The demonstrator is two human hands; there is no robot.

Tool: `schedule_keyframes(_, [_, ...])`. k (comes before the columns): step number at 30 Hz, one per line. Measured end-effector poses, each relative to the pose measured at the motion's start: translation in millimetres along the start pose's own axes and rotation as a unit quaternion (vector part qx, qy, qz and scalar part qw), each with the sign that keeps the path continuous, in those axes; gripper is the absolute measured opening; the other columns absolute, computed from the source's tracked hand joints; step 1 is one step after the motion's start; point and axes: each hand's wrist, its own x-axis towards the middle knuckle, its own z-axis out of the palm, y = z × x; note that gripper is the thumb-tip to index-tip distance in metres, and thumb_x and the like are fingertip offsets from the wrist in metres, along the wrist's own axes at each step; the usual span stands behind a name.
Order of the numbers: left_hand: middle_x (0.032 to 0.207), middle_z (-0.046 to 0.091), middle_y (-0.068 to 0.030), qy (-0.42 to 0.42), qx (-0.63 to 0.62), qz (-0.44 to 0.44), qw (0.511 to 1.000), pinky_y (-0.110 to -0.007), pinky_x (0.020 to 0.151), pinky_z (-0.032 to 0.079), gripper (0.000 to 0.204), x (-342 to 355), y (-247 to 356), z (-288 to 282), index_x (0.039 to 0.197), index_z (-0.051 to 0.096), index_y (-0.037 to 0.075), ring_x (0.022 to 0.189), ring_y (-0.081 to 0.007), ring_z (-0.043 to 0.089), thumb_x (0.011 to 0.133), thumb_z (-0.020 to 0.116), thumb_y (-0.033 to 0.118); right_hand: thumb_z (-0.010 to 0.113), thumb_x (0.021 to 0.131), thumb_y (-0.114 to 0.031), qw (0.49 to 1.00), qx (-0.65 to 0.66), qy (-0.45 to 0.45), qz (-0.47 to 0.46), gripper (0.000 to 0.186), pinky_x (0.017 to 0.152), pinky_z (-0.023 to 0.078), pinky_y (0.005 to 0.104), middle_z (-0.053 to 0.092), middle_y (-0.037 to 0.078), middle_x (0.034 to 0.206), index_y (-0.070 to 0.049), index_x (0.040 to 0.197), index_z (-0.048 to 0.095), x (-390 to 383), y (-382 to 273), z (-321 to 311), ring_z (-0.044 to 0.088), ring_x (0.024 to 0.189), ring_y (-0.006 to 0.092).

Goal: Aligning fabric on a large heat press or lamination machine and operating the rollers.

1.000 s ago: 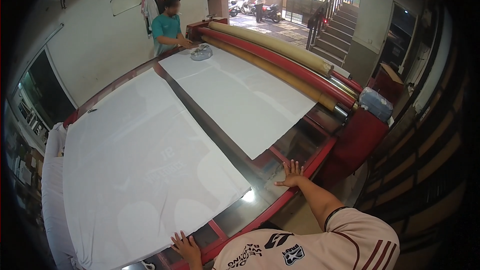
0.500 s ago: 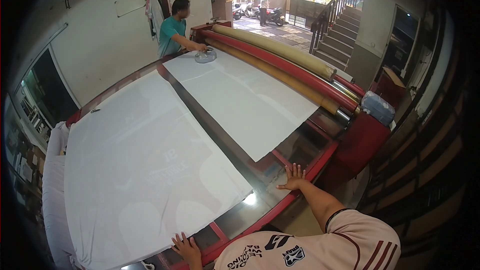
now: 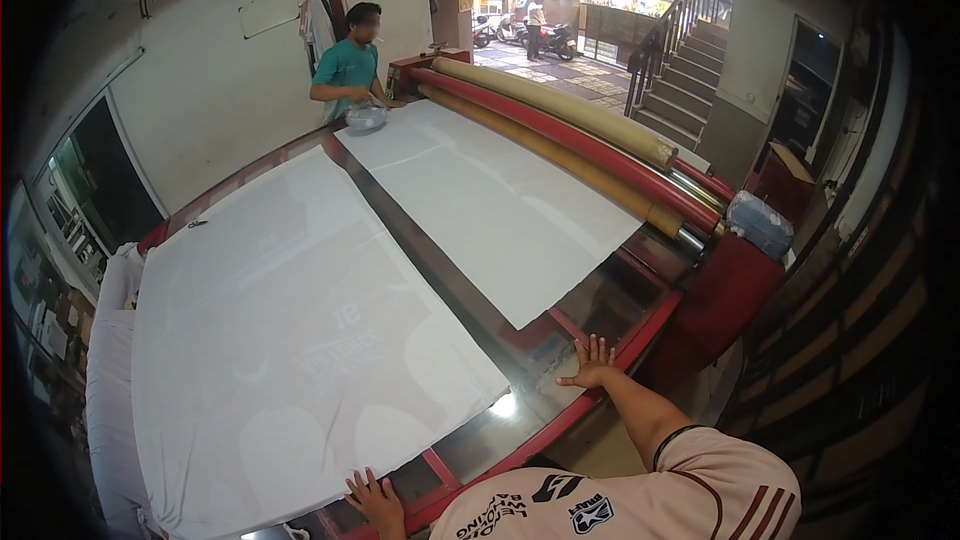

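While my left hand (image 3: pixel 375 496) and right hand (image 3: pixel 592 364) lie spread flat, apart, on the glass counter (image 3: pixel 560 325), white fabric sheets (image 3: pixel 290 340) lie smooth.

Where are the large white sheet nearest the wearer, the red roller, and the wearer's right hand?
large white sheet (image 3: pixel 290 340): head view, middle of its flat surface.
long red roller (image 3: pixel 570 135): head view, mid-length of the cylinder.
right hand (image 3: pixel 592 365): head view, back of the hand, spread flat on the glass table (image 3: pixel 600 305).

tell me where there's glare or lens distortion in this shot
Head view: a bright glare spot on the glass tabletop beside the near white sheet; fisheye bends the table's red edge and the rollers; corners fall black; the sunlit street behind is washed out.
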Motion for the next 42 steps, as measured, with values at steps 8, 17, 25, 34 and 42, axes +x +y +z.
schedule_keyframes(8, [0.156,0.04,-0.023,0.008,-0.004,0.002,1.0,-0.065,0.121,0.012,0.052,-3,8,-7,0.144,0.053,0.002,0.15,-0.045,0.025,0.103,0.052,0.034,0.055,0.064,-0.098,1.0,-0.007,0.003,0.0,0.144,0.12,-0.013,0.0604,-0.027,0.016,0.167,-0.021,0.163,-0.017,2,-2,0,-0.028,0.153,0.0369])
schedule_keyframes(17, [0.159,0.042,-0.0172,0.01,0.024,0.005,1.0,-0.07,0.118,0.016,0.056,-1,-7,11,0.15,0.051,0.012,0.151,-0.0399,0.03,0.104,0.049,0.044,0.055,0.063,-0.099,1.0,-0.003,0.001,-0.001,0.147,0.12,-0.012,0.0616,-0.027,0.018,0.167,-0.019,0.162,-0.018,4,0,2,-0.027,0.153,0.039])
schedule_keyframes(25, [0.156,0.04,-0.0231,-0.009,-0.02,-0.007,1.0,-0.064,0.121,0.011,0.053,1,18,-14,0.145,0.053,0.003,0.151,-0.0443,0.025,0.102,0.054,0.035,0.055,0.064,-0.098,1.0,-0.002,0.004,0.001,0.146,0.12,-0.012,0.0617,-0.028,0.018,0.167,-0.019,0.162,-0.018,4,5,4,-0.028,0.153,0.0392])
schedule_keyframes(34, [0.157,0.04,-0.0237,0.0,-0.003,-0.006,1.0,-0.065,0.121,0.012,0.054,-4,0,-4,0.146,0.053,0.003,0.15,-0.0454,0.026,0.103,0.053,0.035,0.055,0.064,-0.098,1.0,-0.006,-0.002,-0.002,0.145,0.12,-0.013,0.0612,-0.027,0.017,0.167,-0.02,0.163,-0.018,0,-2,2,-0.027,0.153,0.0385])
schedule_keyframes(42, [0.159,0.036,-0.0238,0.061,-0.031,-0.04,0.997,-0.065,0.12,0.017,0.055,5,-31,2,0.15,0.049,0.006,0.15,-0.0458,0.026,0.103,0.055,0.034,0.083,0.07,-0.068,0.996,-0.041,0.067,0.05,0.124,0.117,0.03,0.0615,0.019,0.025,0.167,-0.014,0.162,0.02,-16,-45,-27,0.02,0.154,0.0445])
